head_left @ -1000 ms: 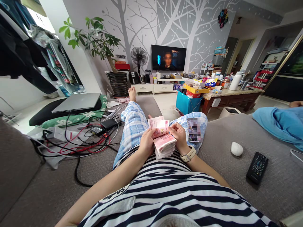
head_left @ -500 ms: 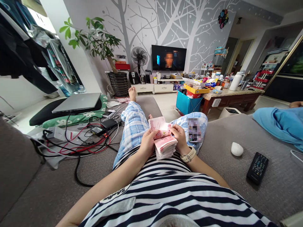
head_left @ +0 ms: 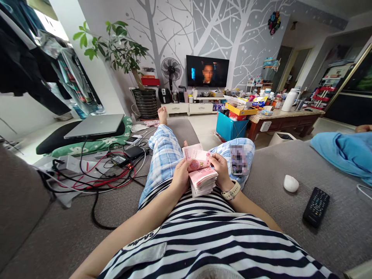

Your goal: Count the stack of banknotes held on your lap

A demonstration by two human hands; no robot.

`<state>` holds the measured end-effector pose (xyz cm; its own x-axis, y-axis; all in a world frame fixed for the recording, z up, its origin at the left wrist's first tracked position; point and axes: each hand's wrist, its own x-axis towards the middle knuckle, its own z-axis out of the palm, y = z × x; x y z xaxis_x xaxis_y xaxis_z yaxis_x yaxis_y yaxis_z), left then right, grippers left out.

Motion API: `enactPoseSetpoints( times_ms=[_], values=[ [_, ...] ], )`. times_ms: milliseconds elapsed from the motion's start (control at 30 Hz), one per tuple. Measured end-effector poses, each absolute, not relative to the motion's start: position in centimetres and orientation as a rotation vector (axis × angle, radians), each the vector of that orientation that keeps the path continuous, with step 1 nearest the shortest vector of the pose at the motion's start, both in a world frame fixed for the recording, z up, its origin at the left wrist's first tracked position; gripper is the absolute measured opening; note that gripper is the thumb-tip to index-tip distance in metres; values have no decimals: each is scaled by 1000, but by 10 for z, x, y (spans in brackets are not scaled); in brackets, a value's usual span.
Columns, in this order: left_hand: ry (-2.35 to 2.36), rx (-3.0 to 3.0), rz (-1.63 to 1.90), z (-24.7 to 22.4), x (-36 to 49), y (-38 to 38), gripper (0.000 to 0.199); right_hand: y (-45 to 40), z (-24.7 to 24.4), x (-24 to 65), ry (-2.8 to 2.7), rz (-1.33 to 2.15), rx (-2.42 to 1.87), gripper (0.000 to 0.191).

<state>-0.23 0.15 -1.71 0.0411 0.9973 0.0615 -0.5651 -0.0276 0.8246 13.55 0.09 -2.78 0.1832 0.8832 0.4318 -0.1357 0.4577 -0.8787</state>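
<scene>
A thick stack of pink banknotes (head_left: 203,180) sits bent over in front of my striped shirt, its near edges fanned. My left hand (head_left: 181,176) is closed on the stack's left side, thumb on top. On the right, the fingers of my right hand (head_left: 220,168) pinch the edge of the upper notes. Further notes stick up beyond the fold, between the two hands. A pale watch (head_left: 231,190) is around my right wrist. Just right of that hand, a phone (head_left: 238,160) lies on my checked trouser leg, its screen blurred out.
Right on the grey sofa are a white mouse (head_left: 291,183), a black remote control (head_left: 316,207) and blue cloth (head_left: 343,153). Tangled cables (head_left: 95,174) and a closed laptop (head_left: 94,126) lie left. Beyond stands a cluttered wooden table (head_left: 279,115) beside a blue box (head_left: 231,127).
The upright notes between my hands have shifted slightly, and the uppermost folded note moves a little to the left. Both hands keep nearly the same place and hold.
</scene>
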Motion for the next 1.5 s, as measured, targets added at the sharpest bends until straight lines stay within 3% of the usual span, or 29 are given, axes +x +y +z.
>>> enactPoseSetpoints(
  times_ms=[1500],
  values=[
    [779,755,1525,-22,-3,11,11,-8,-18,134,-1183,842,-765,25]
  ],
)
